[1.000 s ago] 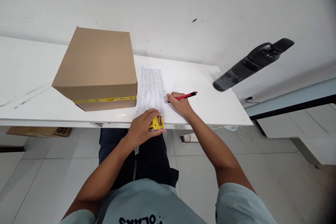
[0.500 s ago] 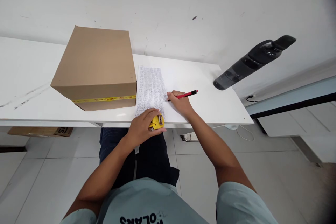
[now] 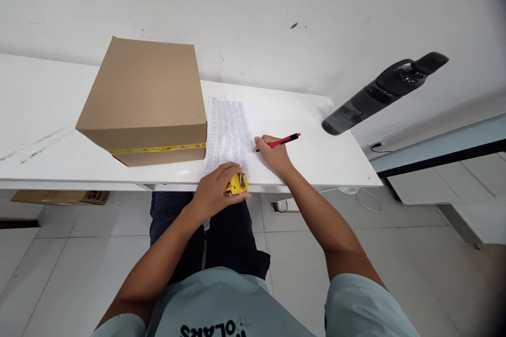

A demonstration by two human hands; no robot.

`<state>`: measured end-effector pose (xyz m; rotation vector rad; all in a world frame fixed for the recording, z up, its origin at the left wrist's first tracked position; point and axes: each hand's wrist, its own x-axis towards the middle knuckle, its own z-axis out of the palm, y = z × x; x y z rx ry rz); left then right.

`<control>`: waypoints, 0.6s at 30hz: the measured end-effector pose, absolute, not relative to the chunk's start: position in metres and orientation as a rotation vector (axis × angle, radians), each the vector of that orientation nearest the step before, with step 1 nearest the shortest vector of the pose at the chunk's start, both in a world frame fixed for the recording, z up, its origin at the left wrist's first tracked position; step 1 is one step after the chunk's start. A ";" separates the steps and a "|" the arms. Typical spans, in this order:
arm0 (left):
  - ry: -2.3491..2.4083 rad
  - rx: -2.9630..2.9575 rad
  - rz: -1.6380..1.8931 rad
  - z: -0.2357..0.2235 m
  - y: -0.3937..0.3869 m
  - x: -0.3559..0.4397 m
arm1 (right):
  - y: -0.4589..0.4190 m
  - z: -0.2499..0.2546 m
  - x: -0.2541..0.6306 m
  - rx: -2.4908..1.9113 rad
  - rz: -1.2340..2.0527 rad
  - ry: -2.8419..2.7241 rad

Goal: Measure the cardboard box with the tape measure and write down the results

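My left hand is closed around a yellow tape measure at the front edge of the white table, over the near end of the paper. In my right hand is a red and black pen, its tip pointing down at the right side of the sheet. The paper lies flat and is covered in dense columns of handwriting. Just left of it stands a closed cardboard box with a strip of yellow tape along its front face.
A tall dark cylindrical appliance, perhaps a handheld vacuum, stands at the right end of the white table. The wall runs behind. Below the table, flat cardboard lies at left and a white object on the floor.
The right hand and pen have shifted very slightly to the right. My left hand keeps hold of the tape measure in nearly the same place.
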<state>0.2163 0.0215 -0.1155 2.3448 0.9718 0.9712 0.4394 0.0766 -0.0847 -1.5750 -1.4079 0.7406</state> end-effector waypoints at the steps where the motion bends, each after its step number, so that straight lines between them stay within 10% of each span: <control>1: 0.974 2.343 0.968 -0.116 0.021 0.216 | 0.076 -0.085 0.440 -1.574 0.736 -1.406; 18: 0.984 2.255 0.956 -0.117 0.014 0.218 | 0.075 -0.096 0.438 -1.641 0.416 -1.504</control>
